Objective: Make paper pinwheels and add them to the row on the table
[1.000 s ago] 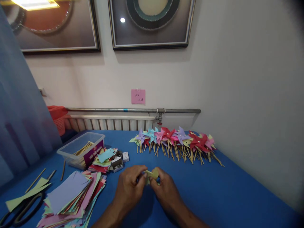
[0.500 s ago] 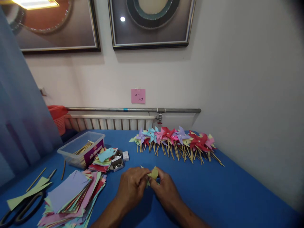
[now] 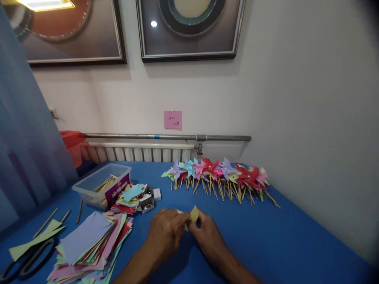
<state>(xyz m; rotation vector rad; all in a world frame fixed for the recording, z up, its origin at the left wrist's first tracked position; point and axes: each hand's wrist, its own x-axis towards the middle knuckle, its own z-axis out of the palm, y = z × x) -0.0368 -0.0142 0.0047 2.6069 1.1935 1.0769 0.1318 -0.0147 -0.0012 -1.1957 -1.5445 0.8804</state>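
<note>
My left hand (image 3: 166,234) and my right hand (image 3: 207,234) meet over the blue table (image 3: 290,240), fingers pinched together on a small yellow-green paper piece (image 3: 193,215) that is partly folded. Only a pointed flap of it sticks up between my fingertips; the part below is hidden by my fingers. Behind my hands lies a row of finished paper pinwheels (image 3: 219,175) on wooden sticks, in red, pink, purple, blue and green.
At the left lie a stack of coloured paper sheets (image 3: 89,244), cut paper pieces (image 3: 130,197), small boxes of pins (image 3: 146,203), a clear plastic tub with sticks (image 3: 102,185), loose sticks (image 3: 44,223) and black scissors (image 3: 26,262). A radiator (image 3: 136,152) and wall close off the back.
My fingers have worked the yellow-green paper: its rounded flap now stands up as a point. Both hands stayed in place, shifting slightly toward me.
</note>
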